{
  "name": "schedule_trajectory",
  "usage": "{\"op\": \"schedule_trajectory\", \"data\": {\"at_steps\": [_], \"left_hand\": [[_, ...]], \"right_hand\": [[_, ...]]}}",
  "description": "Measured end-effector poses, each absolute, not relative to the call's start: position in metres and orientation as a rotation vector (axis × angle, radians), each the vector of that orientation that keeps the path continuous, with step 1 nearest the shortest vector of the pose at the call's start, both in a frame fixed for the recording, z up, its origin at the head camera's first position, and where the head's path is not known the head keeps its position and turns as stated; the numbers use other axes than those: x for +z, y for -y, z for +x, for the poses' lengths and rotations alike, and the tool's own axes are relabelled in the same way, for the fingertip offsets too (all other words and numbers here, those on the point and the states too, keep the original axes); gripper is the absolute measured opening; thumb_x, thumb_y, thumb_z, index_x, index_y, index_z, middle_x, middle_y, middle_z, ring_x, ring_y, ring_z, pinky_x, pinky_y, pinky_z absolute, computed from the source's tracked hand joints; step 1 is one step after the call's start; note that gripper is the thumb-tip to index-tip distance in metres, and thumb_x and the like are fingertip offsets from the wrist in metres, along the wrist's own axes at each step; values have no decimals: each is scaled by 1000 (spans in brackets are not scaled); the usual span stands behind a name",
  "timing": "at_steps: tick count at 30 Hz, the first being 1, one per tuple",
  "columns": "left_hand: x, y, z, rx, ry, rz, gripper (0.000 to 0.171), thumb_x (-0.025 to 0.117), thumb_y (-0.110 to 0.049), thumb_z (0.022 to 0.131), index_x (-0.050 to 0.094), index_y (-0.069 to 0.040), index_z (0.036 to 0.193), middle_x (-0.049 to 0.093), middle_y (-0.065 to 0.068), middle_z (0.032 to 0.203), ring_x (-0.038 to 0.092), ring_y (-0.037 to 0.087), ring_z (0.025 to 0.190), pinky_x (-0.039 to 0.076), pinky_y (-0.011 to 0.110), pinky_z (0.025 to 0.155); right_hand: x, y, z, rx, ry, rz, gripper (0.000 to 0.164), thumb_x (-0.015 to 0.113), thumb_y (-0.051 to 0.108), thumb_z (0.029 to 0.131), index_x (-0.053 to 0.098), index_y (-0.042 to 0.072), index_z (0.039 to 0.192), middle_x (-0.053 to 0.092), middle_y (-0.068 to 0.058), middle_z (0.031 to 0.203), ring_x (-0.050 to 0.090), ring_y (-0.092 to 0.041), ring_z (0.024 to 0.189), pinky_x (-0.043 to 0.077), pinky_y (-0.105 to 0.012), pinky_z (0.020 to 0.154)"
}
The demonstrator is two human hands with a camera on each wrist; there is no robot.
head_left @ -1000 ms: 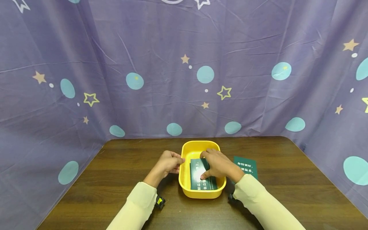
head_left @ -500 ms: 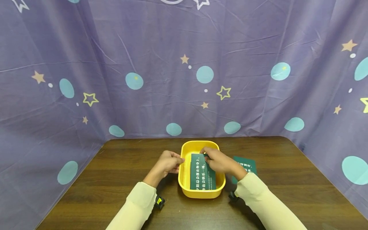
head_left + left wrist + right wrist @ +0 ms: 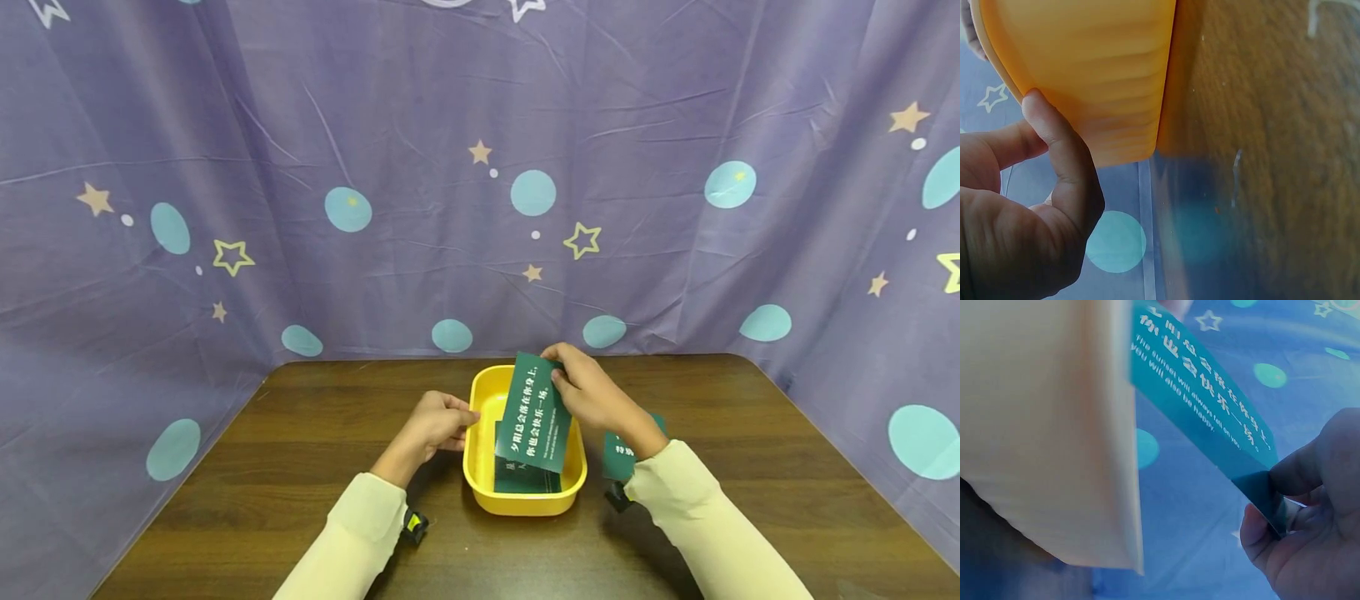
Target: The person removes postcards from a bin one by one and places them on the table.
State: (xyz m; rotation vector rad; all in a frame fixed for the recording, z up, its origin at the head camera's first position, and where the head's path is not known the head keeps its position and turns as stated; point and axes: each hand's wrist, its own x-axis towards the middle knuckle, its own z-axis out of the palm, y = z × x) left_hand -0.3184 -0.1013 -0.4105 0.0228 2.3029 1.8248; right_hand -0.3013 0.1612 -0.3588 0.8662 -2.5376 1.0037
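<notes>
A yellow plastic basin (image 3: 525,505) stands on the table. My left hand (image 3: 435,423) pinches its left rim, thumb on top and fingers against the outer wall. In the left wrist view the ribbed basin wall (image 3: 1104,75) rises beside the fingers. My right hand (image 3: 596,396) pinches a dark green card (image 3: 534,417) with white printed lettering by its upper right edge, tilted above the basin. The right wrist view has the same card (image 3: 1200,403) between thumb and fingers, slightly bent. Another green card (image 3: 525,479) lies on the basin floor, partly hidden by the held one.
On the wooden table (image 3: 360,383), right of the basin, lies one more green card (image 3: 618,458), partly covered by the right forearm. A purple curtain (image 3: 420,167) with stars and blue dots hangs behind the table's far edge.
My right hand has taken hold of the top card in the basin and lifted it up and away, uncovering the card beneath. My left hand stays at the rim.
</notes>
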Motion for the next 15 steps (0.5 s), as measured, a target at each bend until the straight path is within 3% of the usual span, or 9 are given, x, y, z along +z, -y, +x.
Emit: {"op": "schedule_trajectory", "data": {"at_steps": [15], "left_hand": [[-409, 101, -317, 1829, -2302, 27, 14, 68, -2, 87, 60, 6, 94, 62, 17, 78, 56, 12, 52, 57, 26, 48]], "right_hand": [[-323, -214, -292, 1009, 2561, 736, 22, 39, 1, 103, 48, 2, 122, 55, -13, 109, 54, -25, 90, 49, -36, 72]]}}
